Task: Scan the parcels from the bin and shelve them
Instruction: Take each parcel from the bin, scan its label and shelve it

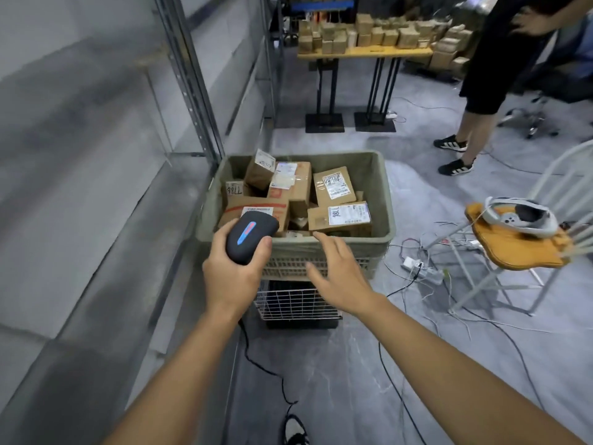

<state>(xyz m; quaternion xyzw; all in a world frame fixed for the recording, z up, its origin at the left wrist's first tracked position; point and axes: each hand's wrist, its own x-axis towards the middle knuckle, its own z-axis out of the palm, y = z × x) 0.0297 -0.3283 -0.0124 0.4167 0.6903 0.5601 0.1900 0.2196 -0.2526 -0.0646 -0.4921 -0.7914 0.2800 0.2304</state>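
Note:
An olive-green plastic bin point(382, 187) stands on a wire basket in front of me and holds several brown cardboard parcels with white labels. One labelled parcel point(340, 218) lies at the bin's near right. My left hand point(236, 268) grips a black handheld scanner point(250, 236) with a lit blue and red strip, held over the bin's near left corner. My right hand point(337, 268) hovers with fingers spread over the bin's near rim, holding nothing.
Grey metal shelving point(106, 162) runs along the left. A white chair point(519, 248) with a headset on its orange seat stands at the right, over loose cables. A person point(481, 85) stands at the back right beside a table point(365, 53) stacked with boxes.

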